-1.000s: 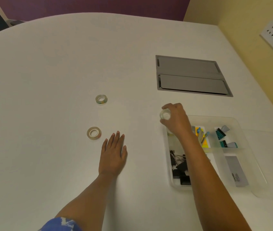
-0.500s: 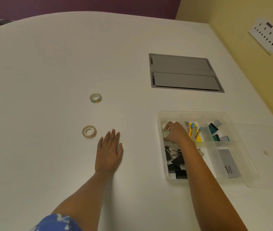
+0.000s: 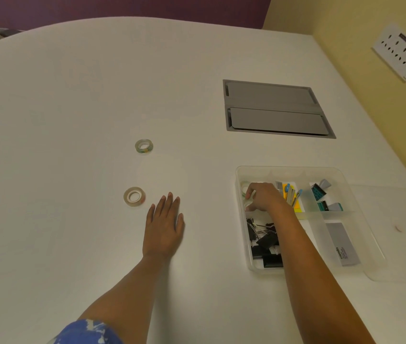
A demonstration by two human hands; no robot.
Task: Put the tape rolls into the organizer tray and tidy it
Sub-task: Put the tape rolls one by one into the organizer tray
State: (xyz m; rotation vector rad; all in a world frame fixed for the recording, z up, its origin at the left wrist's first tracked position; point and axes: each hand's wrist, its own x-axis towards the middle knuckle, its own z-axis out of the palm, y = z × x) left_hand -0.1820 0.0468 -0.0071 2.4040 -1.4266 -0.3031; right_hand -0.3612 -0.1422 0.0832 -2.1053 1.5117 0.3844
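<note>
A clear organizer tray (image 3: 291,168) sits at the right of the white table. My right hand (image 3: 264,198) is down in its far-left compartment, fingers curled around a clear tape roll (image 3: 248,202) that rests low in there; a second clear ring (image 3: 244,187) shows just behind it. Two more tape rolls lie on the table to the left: one with a coloured core (image 3: 144,146) farther away, and a tan one (image 3: 134,196) nearer. My left hand (image 3: 163,227) lies flat and open on the table, just right of the tan roll and not touching it.
The tray also holds black binder clips (image 3: 265,240), coloured flags (image 3: 291,194), teal clips (image 3: 319,193) and a grey box (image 3: 343,244). A clear lid (image 3: 400,256) lies under the tray's right side. A grey cable hatch (image 3: 275,109) sits beyond. Sockets (image 3: 400,50) are on the yellow wall.
My right hand carried the clear roll from above the tray's far-left corner down into the far-left compartment. The left hand stayed flat on the table.
</note>
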